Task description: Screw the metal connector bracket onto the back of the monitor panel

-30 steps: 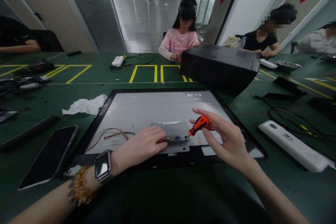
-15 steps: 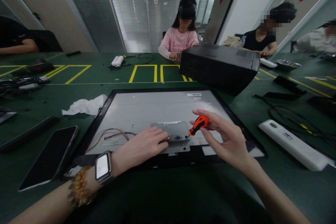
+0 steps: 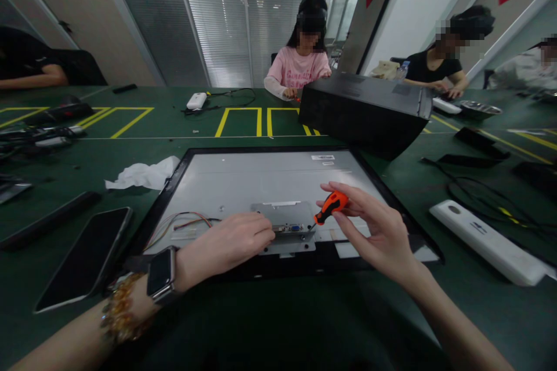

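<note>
A monitor panel [image 3: 261, 177] lies with its grey metal back up and a black frame around it. My right hand [image 3: 376, 232] holds a small orange and black screwdriver [image 3: 331, 206] between thumb and fingers. The screwdriver tilts, its tip at the right end of a metal bracket [image 3: 296, 244] that carries a blue video port [image 3: 295, 228]. My left hand [image 3: 237, 243] is closed at the bracket's left end, fingers curled together and covering that part. Thin coloured wires [image 3: 191, 221] run over the panel left of it.
A phone [image 3: 85, 258] and a black bar [image 3: 50, 220] lie left, near crumpled tissue [image 3: 143, 174]. On the right are a white elongated device [image 3: 485, 240] and black cables [image 3: 465, 188]. A big black casing [image 3: 365, 113] stands behind the panel, with a co-worker [image 3: 300, 66] beyond.
My left hand has drawn slightly left, its fingers curling closer together, and the wrist has turned. My right hand and the screwdriver stay almost in place at the bracket.
</note>
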`<state>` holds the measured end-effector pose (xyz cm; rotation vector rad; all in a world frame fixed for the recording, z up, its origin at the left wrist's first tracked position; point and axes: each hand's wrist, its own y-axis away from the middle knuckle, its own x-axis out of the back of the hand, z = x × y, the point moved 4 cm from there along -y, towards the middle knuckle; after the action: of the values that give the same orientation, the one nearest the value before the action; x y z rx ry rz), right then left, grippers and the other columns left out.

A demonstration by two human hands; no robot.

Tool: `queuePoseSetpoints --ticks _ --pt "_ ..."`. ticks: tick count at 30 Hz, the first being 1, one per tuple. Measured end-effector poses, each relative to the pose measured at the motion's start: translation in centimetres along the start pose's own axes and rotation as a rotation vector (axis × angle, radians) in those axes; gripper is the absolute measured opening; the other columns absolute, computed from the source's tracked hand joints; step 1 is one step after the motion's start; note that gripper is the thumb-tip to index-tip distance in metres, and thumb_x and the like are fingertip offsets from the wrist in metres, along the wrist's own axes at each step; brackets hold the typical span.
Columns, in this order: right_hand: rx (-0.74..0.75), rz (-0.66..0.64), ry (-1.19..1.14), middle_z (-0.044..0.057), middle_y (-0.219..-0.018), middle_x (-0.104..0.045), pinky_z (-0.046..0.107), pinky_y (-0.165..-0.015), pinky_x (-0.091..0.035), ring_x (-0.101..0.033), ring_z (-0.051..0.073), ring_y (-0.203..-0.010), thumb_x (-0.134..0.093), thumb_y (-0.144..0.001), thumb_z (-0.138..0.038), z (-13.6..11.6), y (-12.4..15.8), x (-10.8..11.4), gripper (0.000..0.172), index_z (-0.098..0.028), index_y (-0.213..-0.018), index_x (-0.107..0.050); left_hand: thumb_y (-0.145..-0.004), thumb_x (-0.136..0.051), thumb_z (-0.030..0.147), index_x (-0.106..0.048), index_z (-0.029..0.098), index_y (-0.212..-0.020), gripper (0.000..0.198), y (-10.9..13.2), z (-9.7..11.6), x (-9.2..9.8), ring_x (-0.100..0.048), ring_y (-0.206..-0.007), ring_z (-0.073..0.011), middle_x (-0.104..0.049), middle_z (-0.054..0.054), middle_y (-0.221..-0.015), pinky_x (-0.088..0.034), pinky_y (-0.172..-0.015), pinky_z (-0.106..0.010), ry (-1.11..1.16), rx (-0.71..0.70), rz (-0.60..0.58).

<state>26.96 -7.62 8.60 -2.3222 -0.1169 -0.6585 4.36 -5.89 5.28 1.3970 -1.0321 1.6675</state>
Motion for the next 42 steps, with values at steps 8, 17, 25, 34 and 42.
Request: queuePoseSetpoints --ticks 8,17,25,34,42 --pt "-0.019 -0.010 -0.010 0.005 -0.124 -0.063 0.034 -0.083 -0.060 -0.066 0.020 -0.100 -0.055 -0.084 -0.006 0.0 -0.3 -0.1 0.055 -0.029 -0.134 -0.051 -0.092 -0.051 0.008 -0.061 0.014 -0.095 0.013 0.0 0.5 -0.7 -0.054 -0.086 -0.0190 -0.059 -0.006 -0.094 -0.046 -0.076 -0.032 -0.045 -0.018 -0.037" --pt "0.022 -0.014 0.018 0.006 -0.123 -0.062 0.028 -0.083 -0.059 -0.065 0.016 -0.100 -0.055 -0.084 -0.004 -0.1 -0.1 -0.1 0.056 -0.028 -0.134 -0.049 -0.094 -0.048 0.009 -0.063 0.013 -0.095 0.016 -0.3 0.7 -0.9 -0.052 -0.083 -0.0196 -0.056 -0.005 -0.090 -0.044 -0.073 -0.033 -0.165 -0.037 -0.015" --pt "0.044 -0.011 0.017 0.005 -0.122 -0.062 0.027 -0.083 -0.060 -0.065 0.015 -0.101 -0.054 -0.085 -0.003 -0.4 -0.3 0.0 0.056 -0.028 -0.135 -0.049 -0.094 -0.045 0.008 -0.062 0.012 -0.101 0.019 -0.2 0.7 -1.0 -0.052 -0.085 -0.0196 -0.055 -0.005 -0.093 -0.044 -0.076 -0.034 -0.150 -0.030 -0.041" --pt "0.046 -0.006 0.045 0.006 -0.122 -0.063 0.027 -0.084 -0.059 -0.064 0.016 -0.102 -0.055 -0.084 -0.004 -0.3 -0.2 0.0 0.055 -0.026 -0.134 -0.050 -0.094 -0.041 0.007 -0.062 0.010 -0.096 0.021 -0.3 0.8 -0.8 -0.053 -0.082 -0.0207 -0.058 -0.007 -0.091 -0.045 -0.074 -0.034 -0.186 -0.067 -0.039" --pt "0.050 -0.010 0.057 0.006 -0.122 -0.063 0.027 -0.083 -0.060 -0.064 0.016 -0.103 -0.055 -0.084 -0.004 -0.5 -0.3 0.0 0.055 -0.027 -0.134 -0.050 -0.088 -0.051 0.004 -0.059 0.014 -0.104 0.021 -0.4 0.8 -0.6 -0.054 -0.086 -0.0204 -0.057 -0.007 -0.099 -0.047 -0.076 -0.033 -0.181 -0.045 -0.087"
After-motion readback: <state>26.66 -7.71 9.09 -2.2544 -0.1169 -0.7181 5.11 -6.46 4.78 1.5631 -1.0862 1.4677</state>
